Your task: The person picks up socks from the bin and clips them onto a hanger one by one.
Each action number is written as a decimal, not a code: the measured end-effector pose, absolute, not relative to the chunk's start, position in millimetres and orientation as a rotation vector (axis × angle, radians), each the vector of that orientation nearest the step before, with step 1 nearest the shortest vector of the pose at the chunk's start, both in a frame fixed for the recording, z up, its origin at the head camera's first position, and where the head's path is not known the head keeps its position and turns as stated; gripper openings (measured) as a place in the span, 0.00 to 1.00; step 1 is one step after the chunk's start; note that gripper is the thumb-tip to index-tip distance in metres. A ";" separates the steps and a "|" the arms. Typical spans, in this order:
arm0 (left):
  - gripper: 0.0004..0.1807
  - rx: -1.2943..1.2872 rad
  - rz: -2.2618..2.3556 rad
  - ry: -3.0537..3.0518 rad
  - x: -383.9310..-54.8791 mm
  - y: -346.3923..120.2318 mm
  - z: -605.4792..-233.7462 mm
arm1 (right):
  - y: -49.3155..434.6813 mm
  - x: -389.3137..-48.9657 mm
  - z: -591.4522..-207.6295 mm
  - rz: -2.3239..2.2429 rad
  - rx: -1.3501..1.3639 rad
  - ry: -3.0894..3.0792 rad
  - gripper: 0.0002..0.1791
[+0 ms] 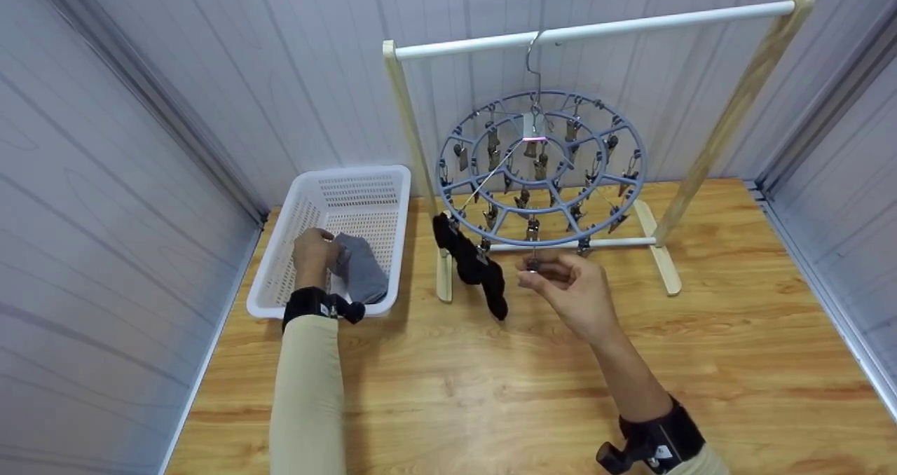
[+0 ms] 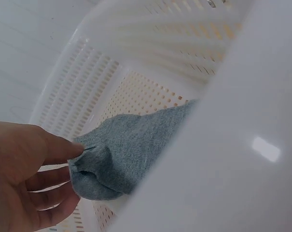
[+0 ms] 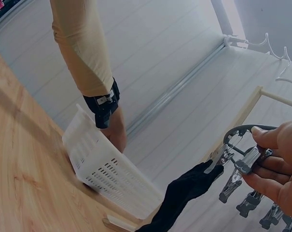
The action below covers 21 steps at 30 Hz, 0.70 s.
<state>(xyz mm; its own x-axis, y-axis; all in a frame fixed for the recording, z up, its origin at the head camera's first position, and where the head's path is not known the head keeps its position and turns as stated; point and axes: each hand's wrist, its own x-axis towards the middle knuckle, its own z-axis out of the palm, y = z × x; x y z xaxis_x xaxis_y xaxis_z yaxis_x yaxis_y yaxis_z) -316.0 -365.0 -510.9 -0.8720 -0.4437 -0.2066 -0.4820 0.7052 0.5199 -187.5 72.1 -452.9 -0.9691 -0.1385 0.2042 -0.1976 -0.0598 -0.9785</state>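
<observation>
Inside the white basket [image 1: 401, 251], my left hand [image 1: 310, 254] pinches a grey sock [image 1: 364, 273] by its cuff; in the left wrist view the thumb lies over the cuff [image 2: 85, 162] and the sock's far end is hidden behind the basket wall. My right hand [image 1: 578, 294] holds a metal clip [image 3: 247, 162] between thumb and fingers at the front edge of the blue-grey round hanger [image 1: 504, 239]. Whether that clip's mouth is apart is hard to see. A black sock [image 1: 478, 268] hangs from the hanger's left front, left of my right hand.
A wooden rack with a white top bar [image 1: 631, 25] carries the hanger by a metal hook [image 1: 536, 62]. Several other clips dangle from the rings. The rack's feet [image 1: 662, 268] stand on the wood-grain surface [image 1: 448, 391]. Pale panel walls [image 1: 280, 76] rise behind and at both sides.
</observation>
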 end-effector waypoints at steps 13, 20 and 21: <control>0.21 -0.625 0.755 2.784 -312.4 -368.1 -507.4 | 70.9 -189.7 -453.6 2.209 0.417 -2.119 0.15; 0.17 -0.567 0.695 2.789 -314.7 -368.4 -509.7 | 70.9 -189.7 -452.5 2.209 0.419 -2.118 0.15; 0.17 -0.569 0.701 2.789 -315.3 -368.2 -510.2 | 70.9 -189.7 -452.4 2.209 0.417 -2.120 0.15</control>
<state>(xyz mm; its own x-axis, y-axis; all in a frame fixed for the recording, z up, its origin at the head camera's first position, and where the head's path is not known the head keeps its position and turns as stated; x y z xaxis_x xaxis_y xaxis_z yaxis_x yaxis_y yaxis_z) -315.3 -368.2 -510.2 -0.9036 -0.3150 -0.2904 -0.4149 0.8124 0.4097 -189.7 70.9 -452.4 -0.9623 -0.1482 0.2281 -0.2217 -0.0580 -0.9734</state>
